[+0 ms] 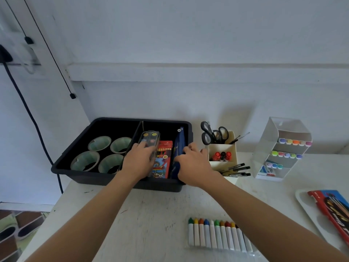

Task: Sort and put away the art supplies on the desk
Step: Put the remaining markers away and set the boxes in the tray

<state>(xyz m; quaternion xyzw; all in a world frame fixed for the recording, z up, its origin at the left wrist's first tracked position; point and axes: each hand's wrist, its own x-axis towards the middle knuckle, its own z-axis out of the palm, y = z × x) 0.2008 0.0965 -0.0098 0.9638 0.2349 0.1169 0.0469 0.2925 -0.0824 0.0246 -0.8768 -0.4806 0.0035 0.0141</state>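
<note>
Your left grip [139, 159] is closed over the near end of the watercolour set [151, 138], fingers curled across its clear lid, tilting it against the divider [135, 140] of the black bin [94, 179] in the middle of the frame; your right grip [192, 163] has its fingers curled on the edge of the blue packet [180, 141], which stands on edge against the bin's right wall; between the two lies the red coloured-pencil box [164, 157]. My reading is that you hold the packet aside to keep a slot open, so the flat boxes file upright in one compartment; the other compartment holds four pale rolls [99, 143], kept apart by kind. Low in the frame, a pack of crayons [217, 233] lies on the surface [151, 214], not yet put away; at the right edge a brush pack [332, 210] rests on a white tray [306, 205]; both probably want that slot next.
</note>
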